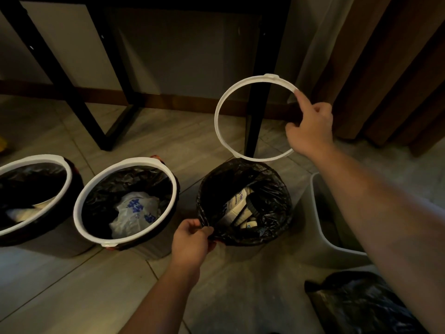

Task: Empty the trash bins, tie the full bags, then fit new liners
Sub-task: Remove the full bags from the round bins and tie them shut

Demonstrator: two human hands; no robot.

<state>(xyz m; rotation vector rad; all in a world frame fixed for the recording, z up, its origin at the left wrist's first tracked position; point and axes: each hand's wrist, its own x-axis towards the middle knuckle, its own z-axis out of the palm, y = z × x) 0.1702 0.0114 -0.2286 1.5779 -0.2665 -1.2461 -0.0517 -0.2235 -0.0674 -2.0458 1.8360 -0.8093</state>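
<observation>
Three round bins with black liners stand in a row on the tiled floor. The right bin's black bag [269, 186] has no ring on it and holds cartons and paper. My right hand [310, 126] grips the white plastic rim ring [218, 116], lifted above and behind that bin. My left hand [192, 239] pinches the near edge of the same bag. The middle bin [81, 206] keeps its white ring and holds a crumpled white plastic bag with blue print. The left bin [68, 174] also wears a white ring.
A white rectangular bin [320, 227] stands at the right, beside the open bag. A black bag [356, 302] lies on the floor at the bottom right. Black table legs [252, 131] rise behind the bins, with a brown curtain [385, 80] at the right.
</observation>
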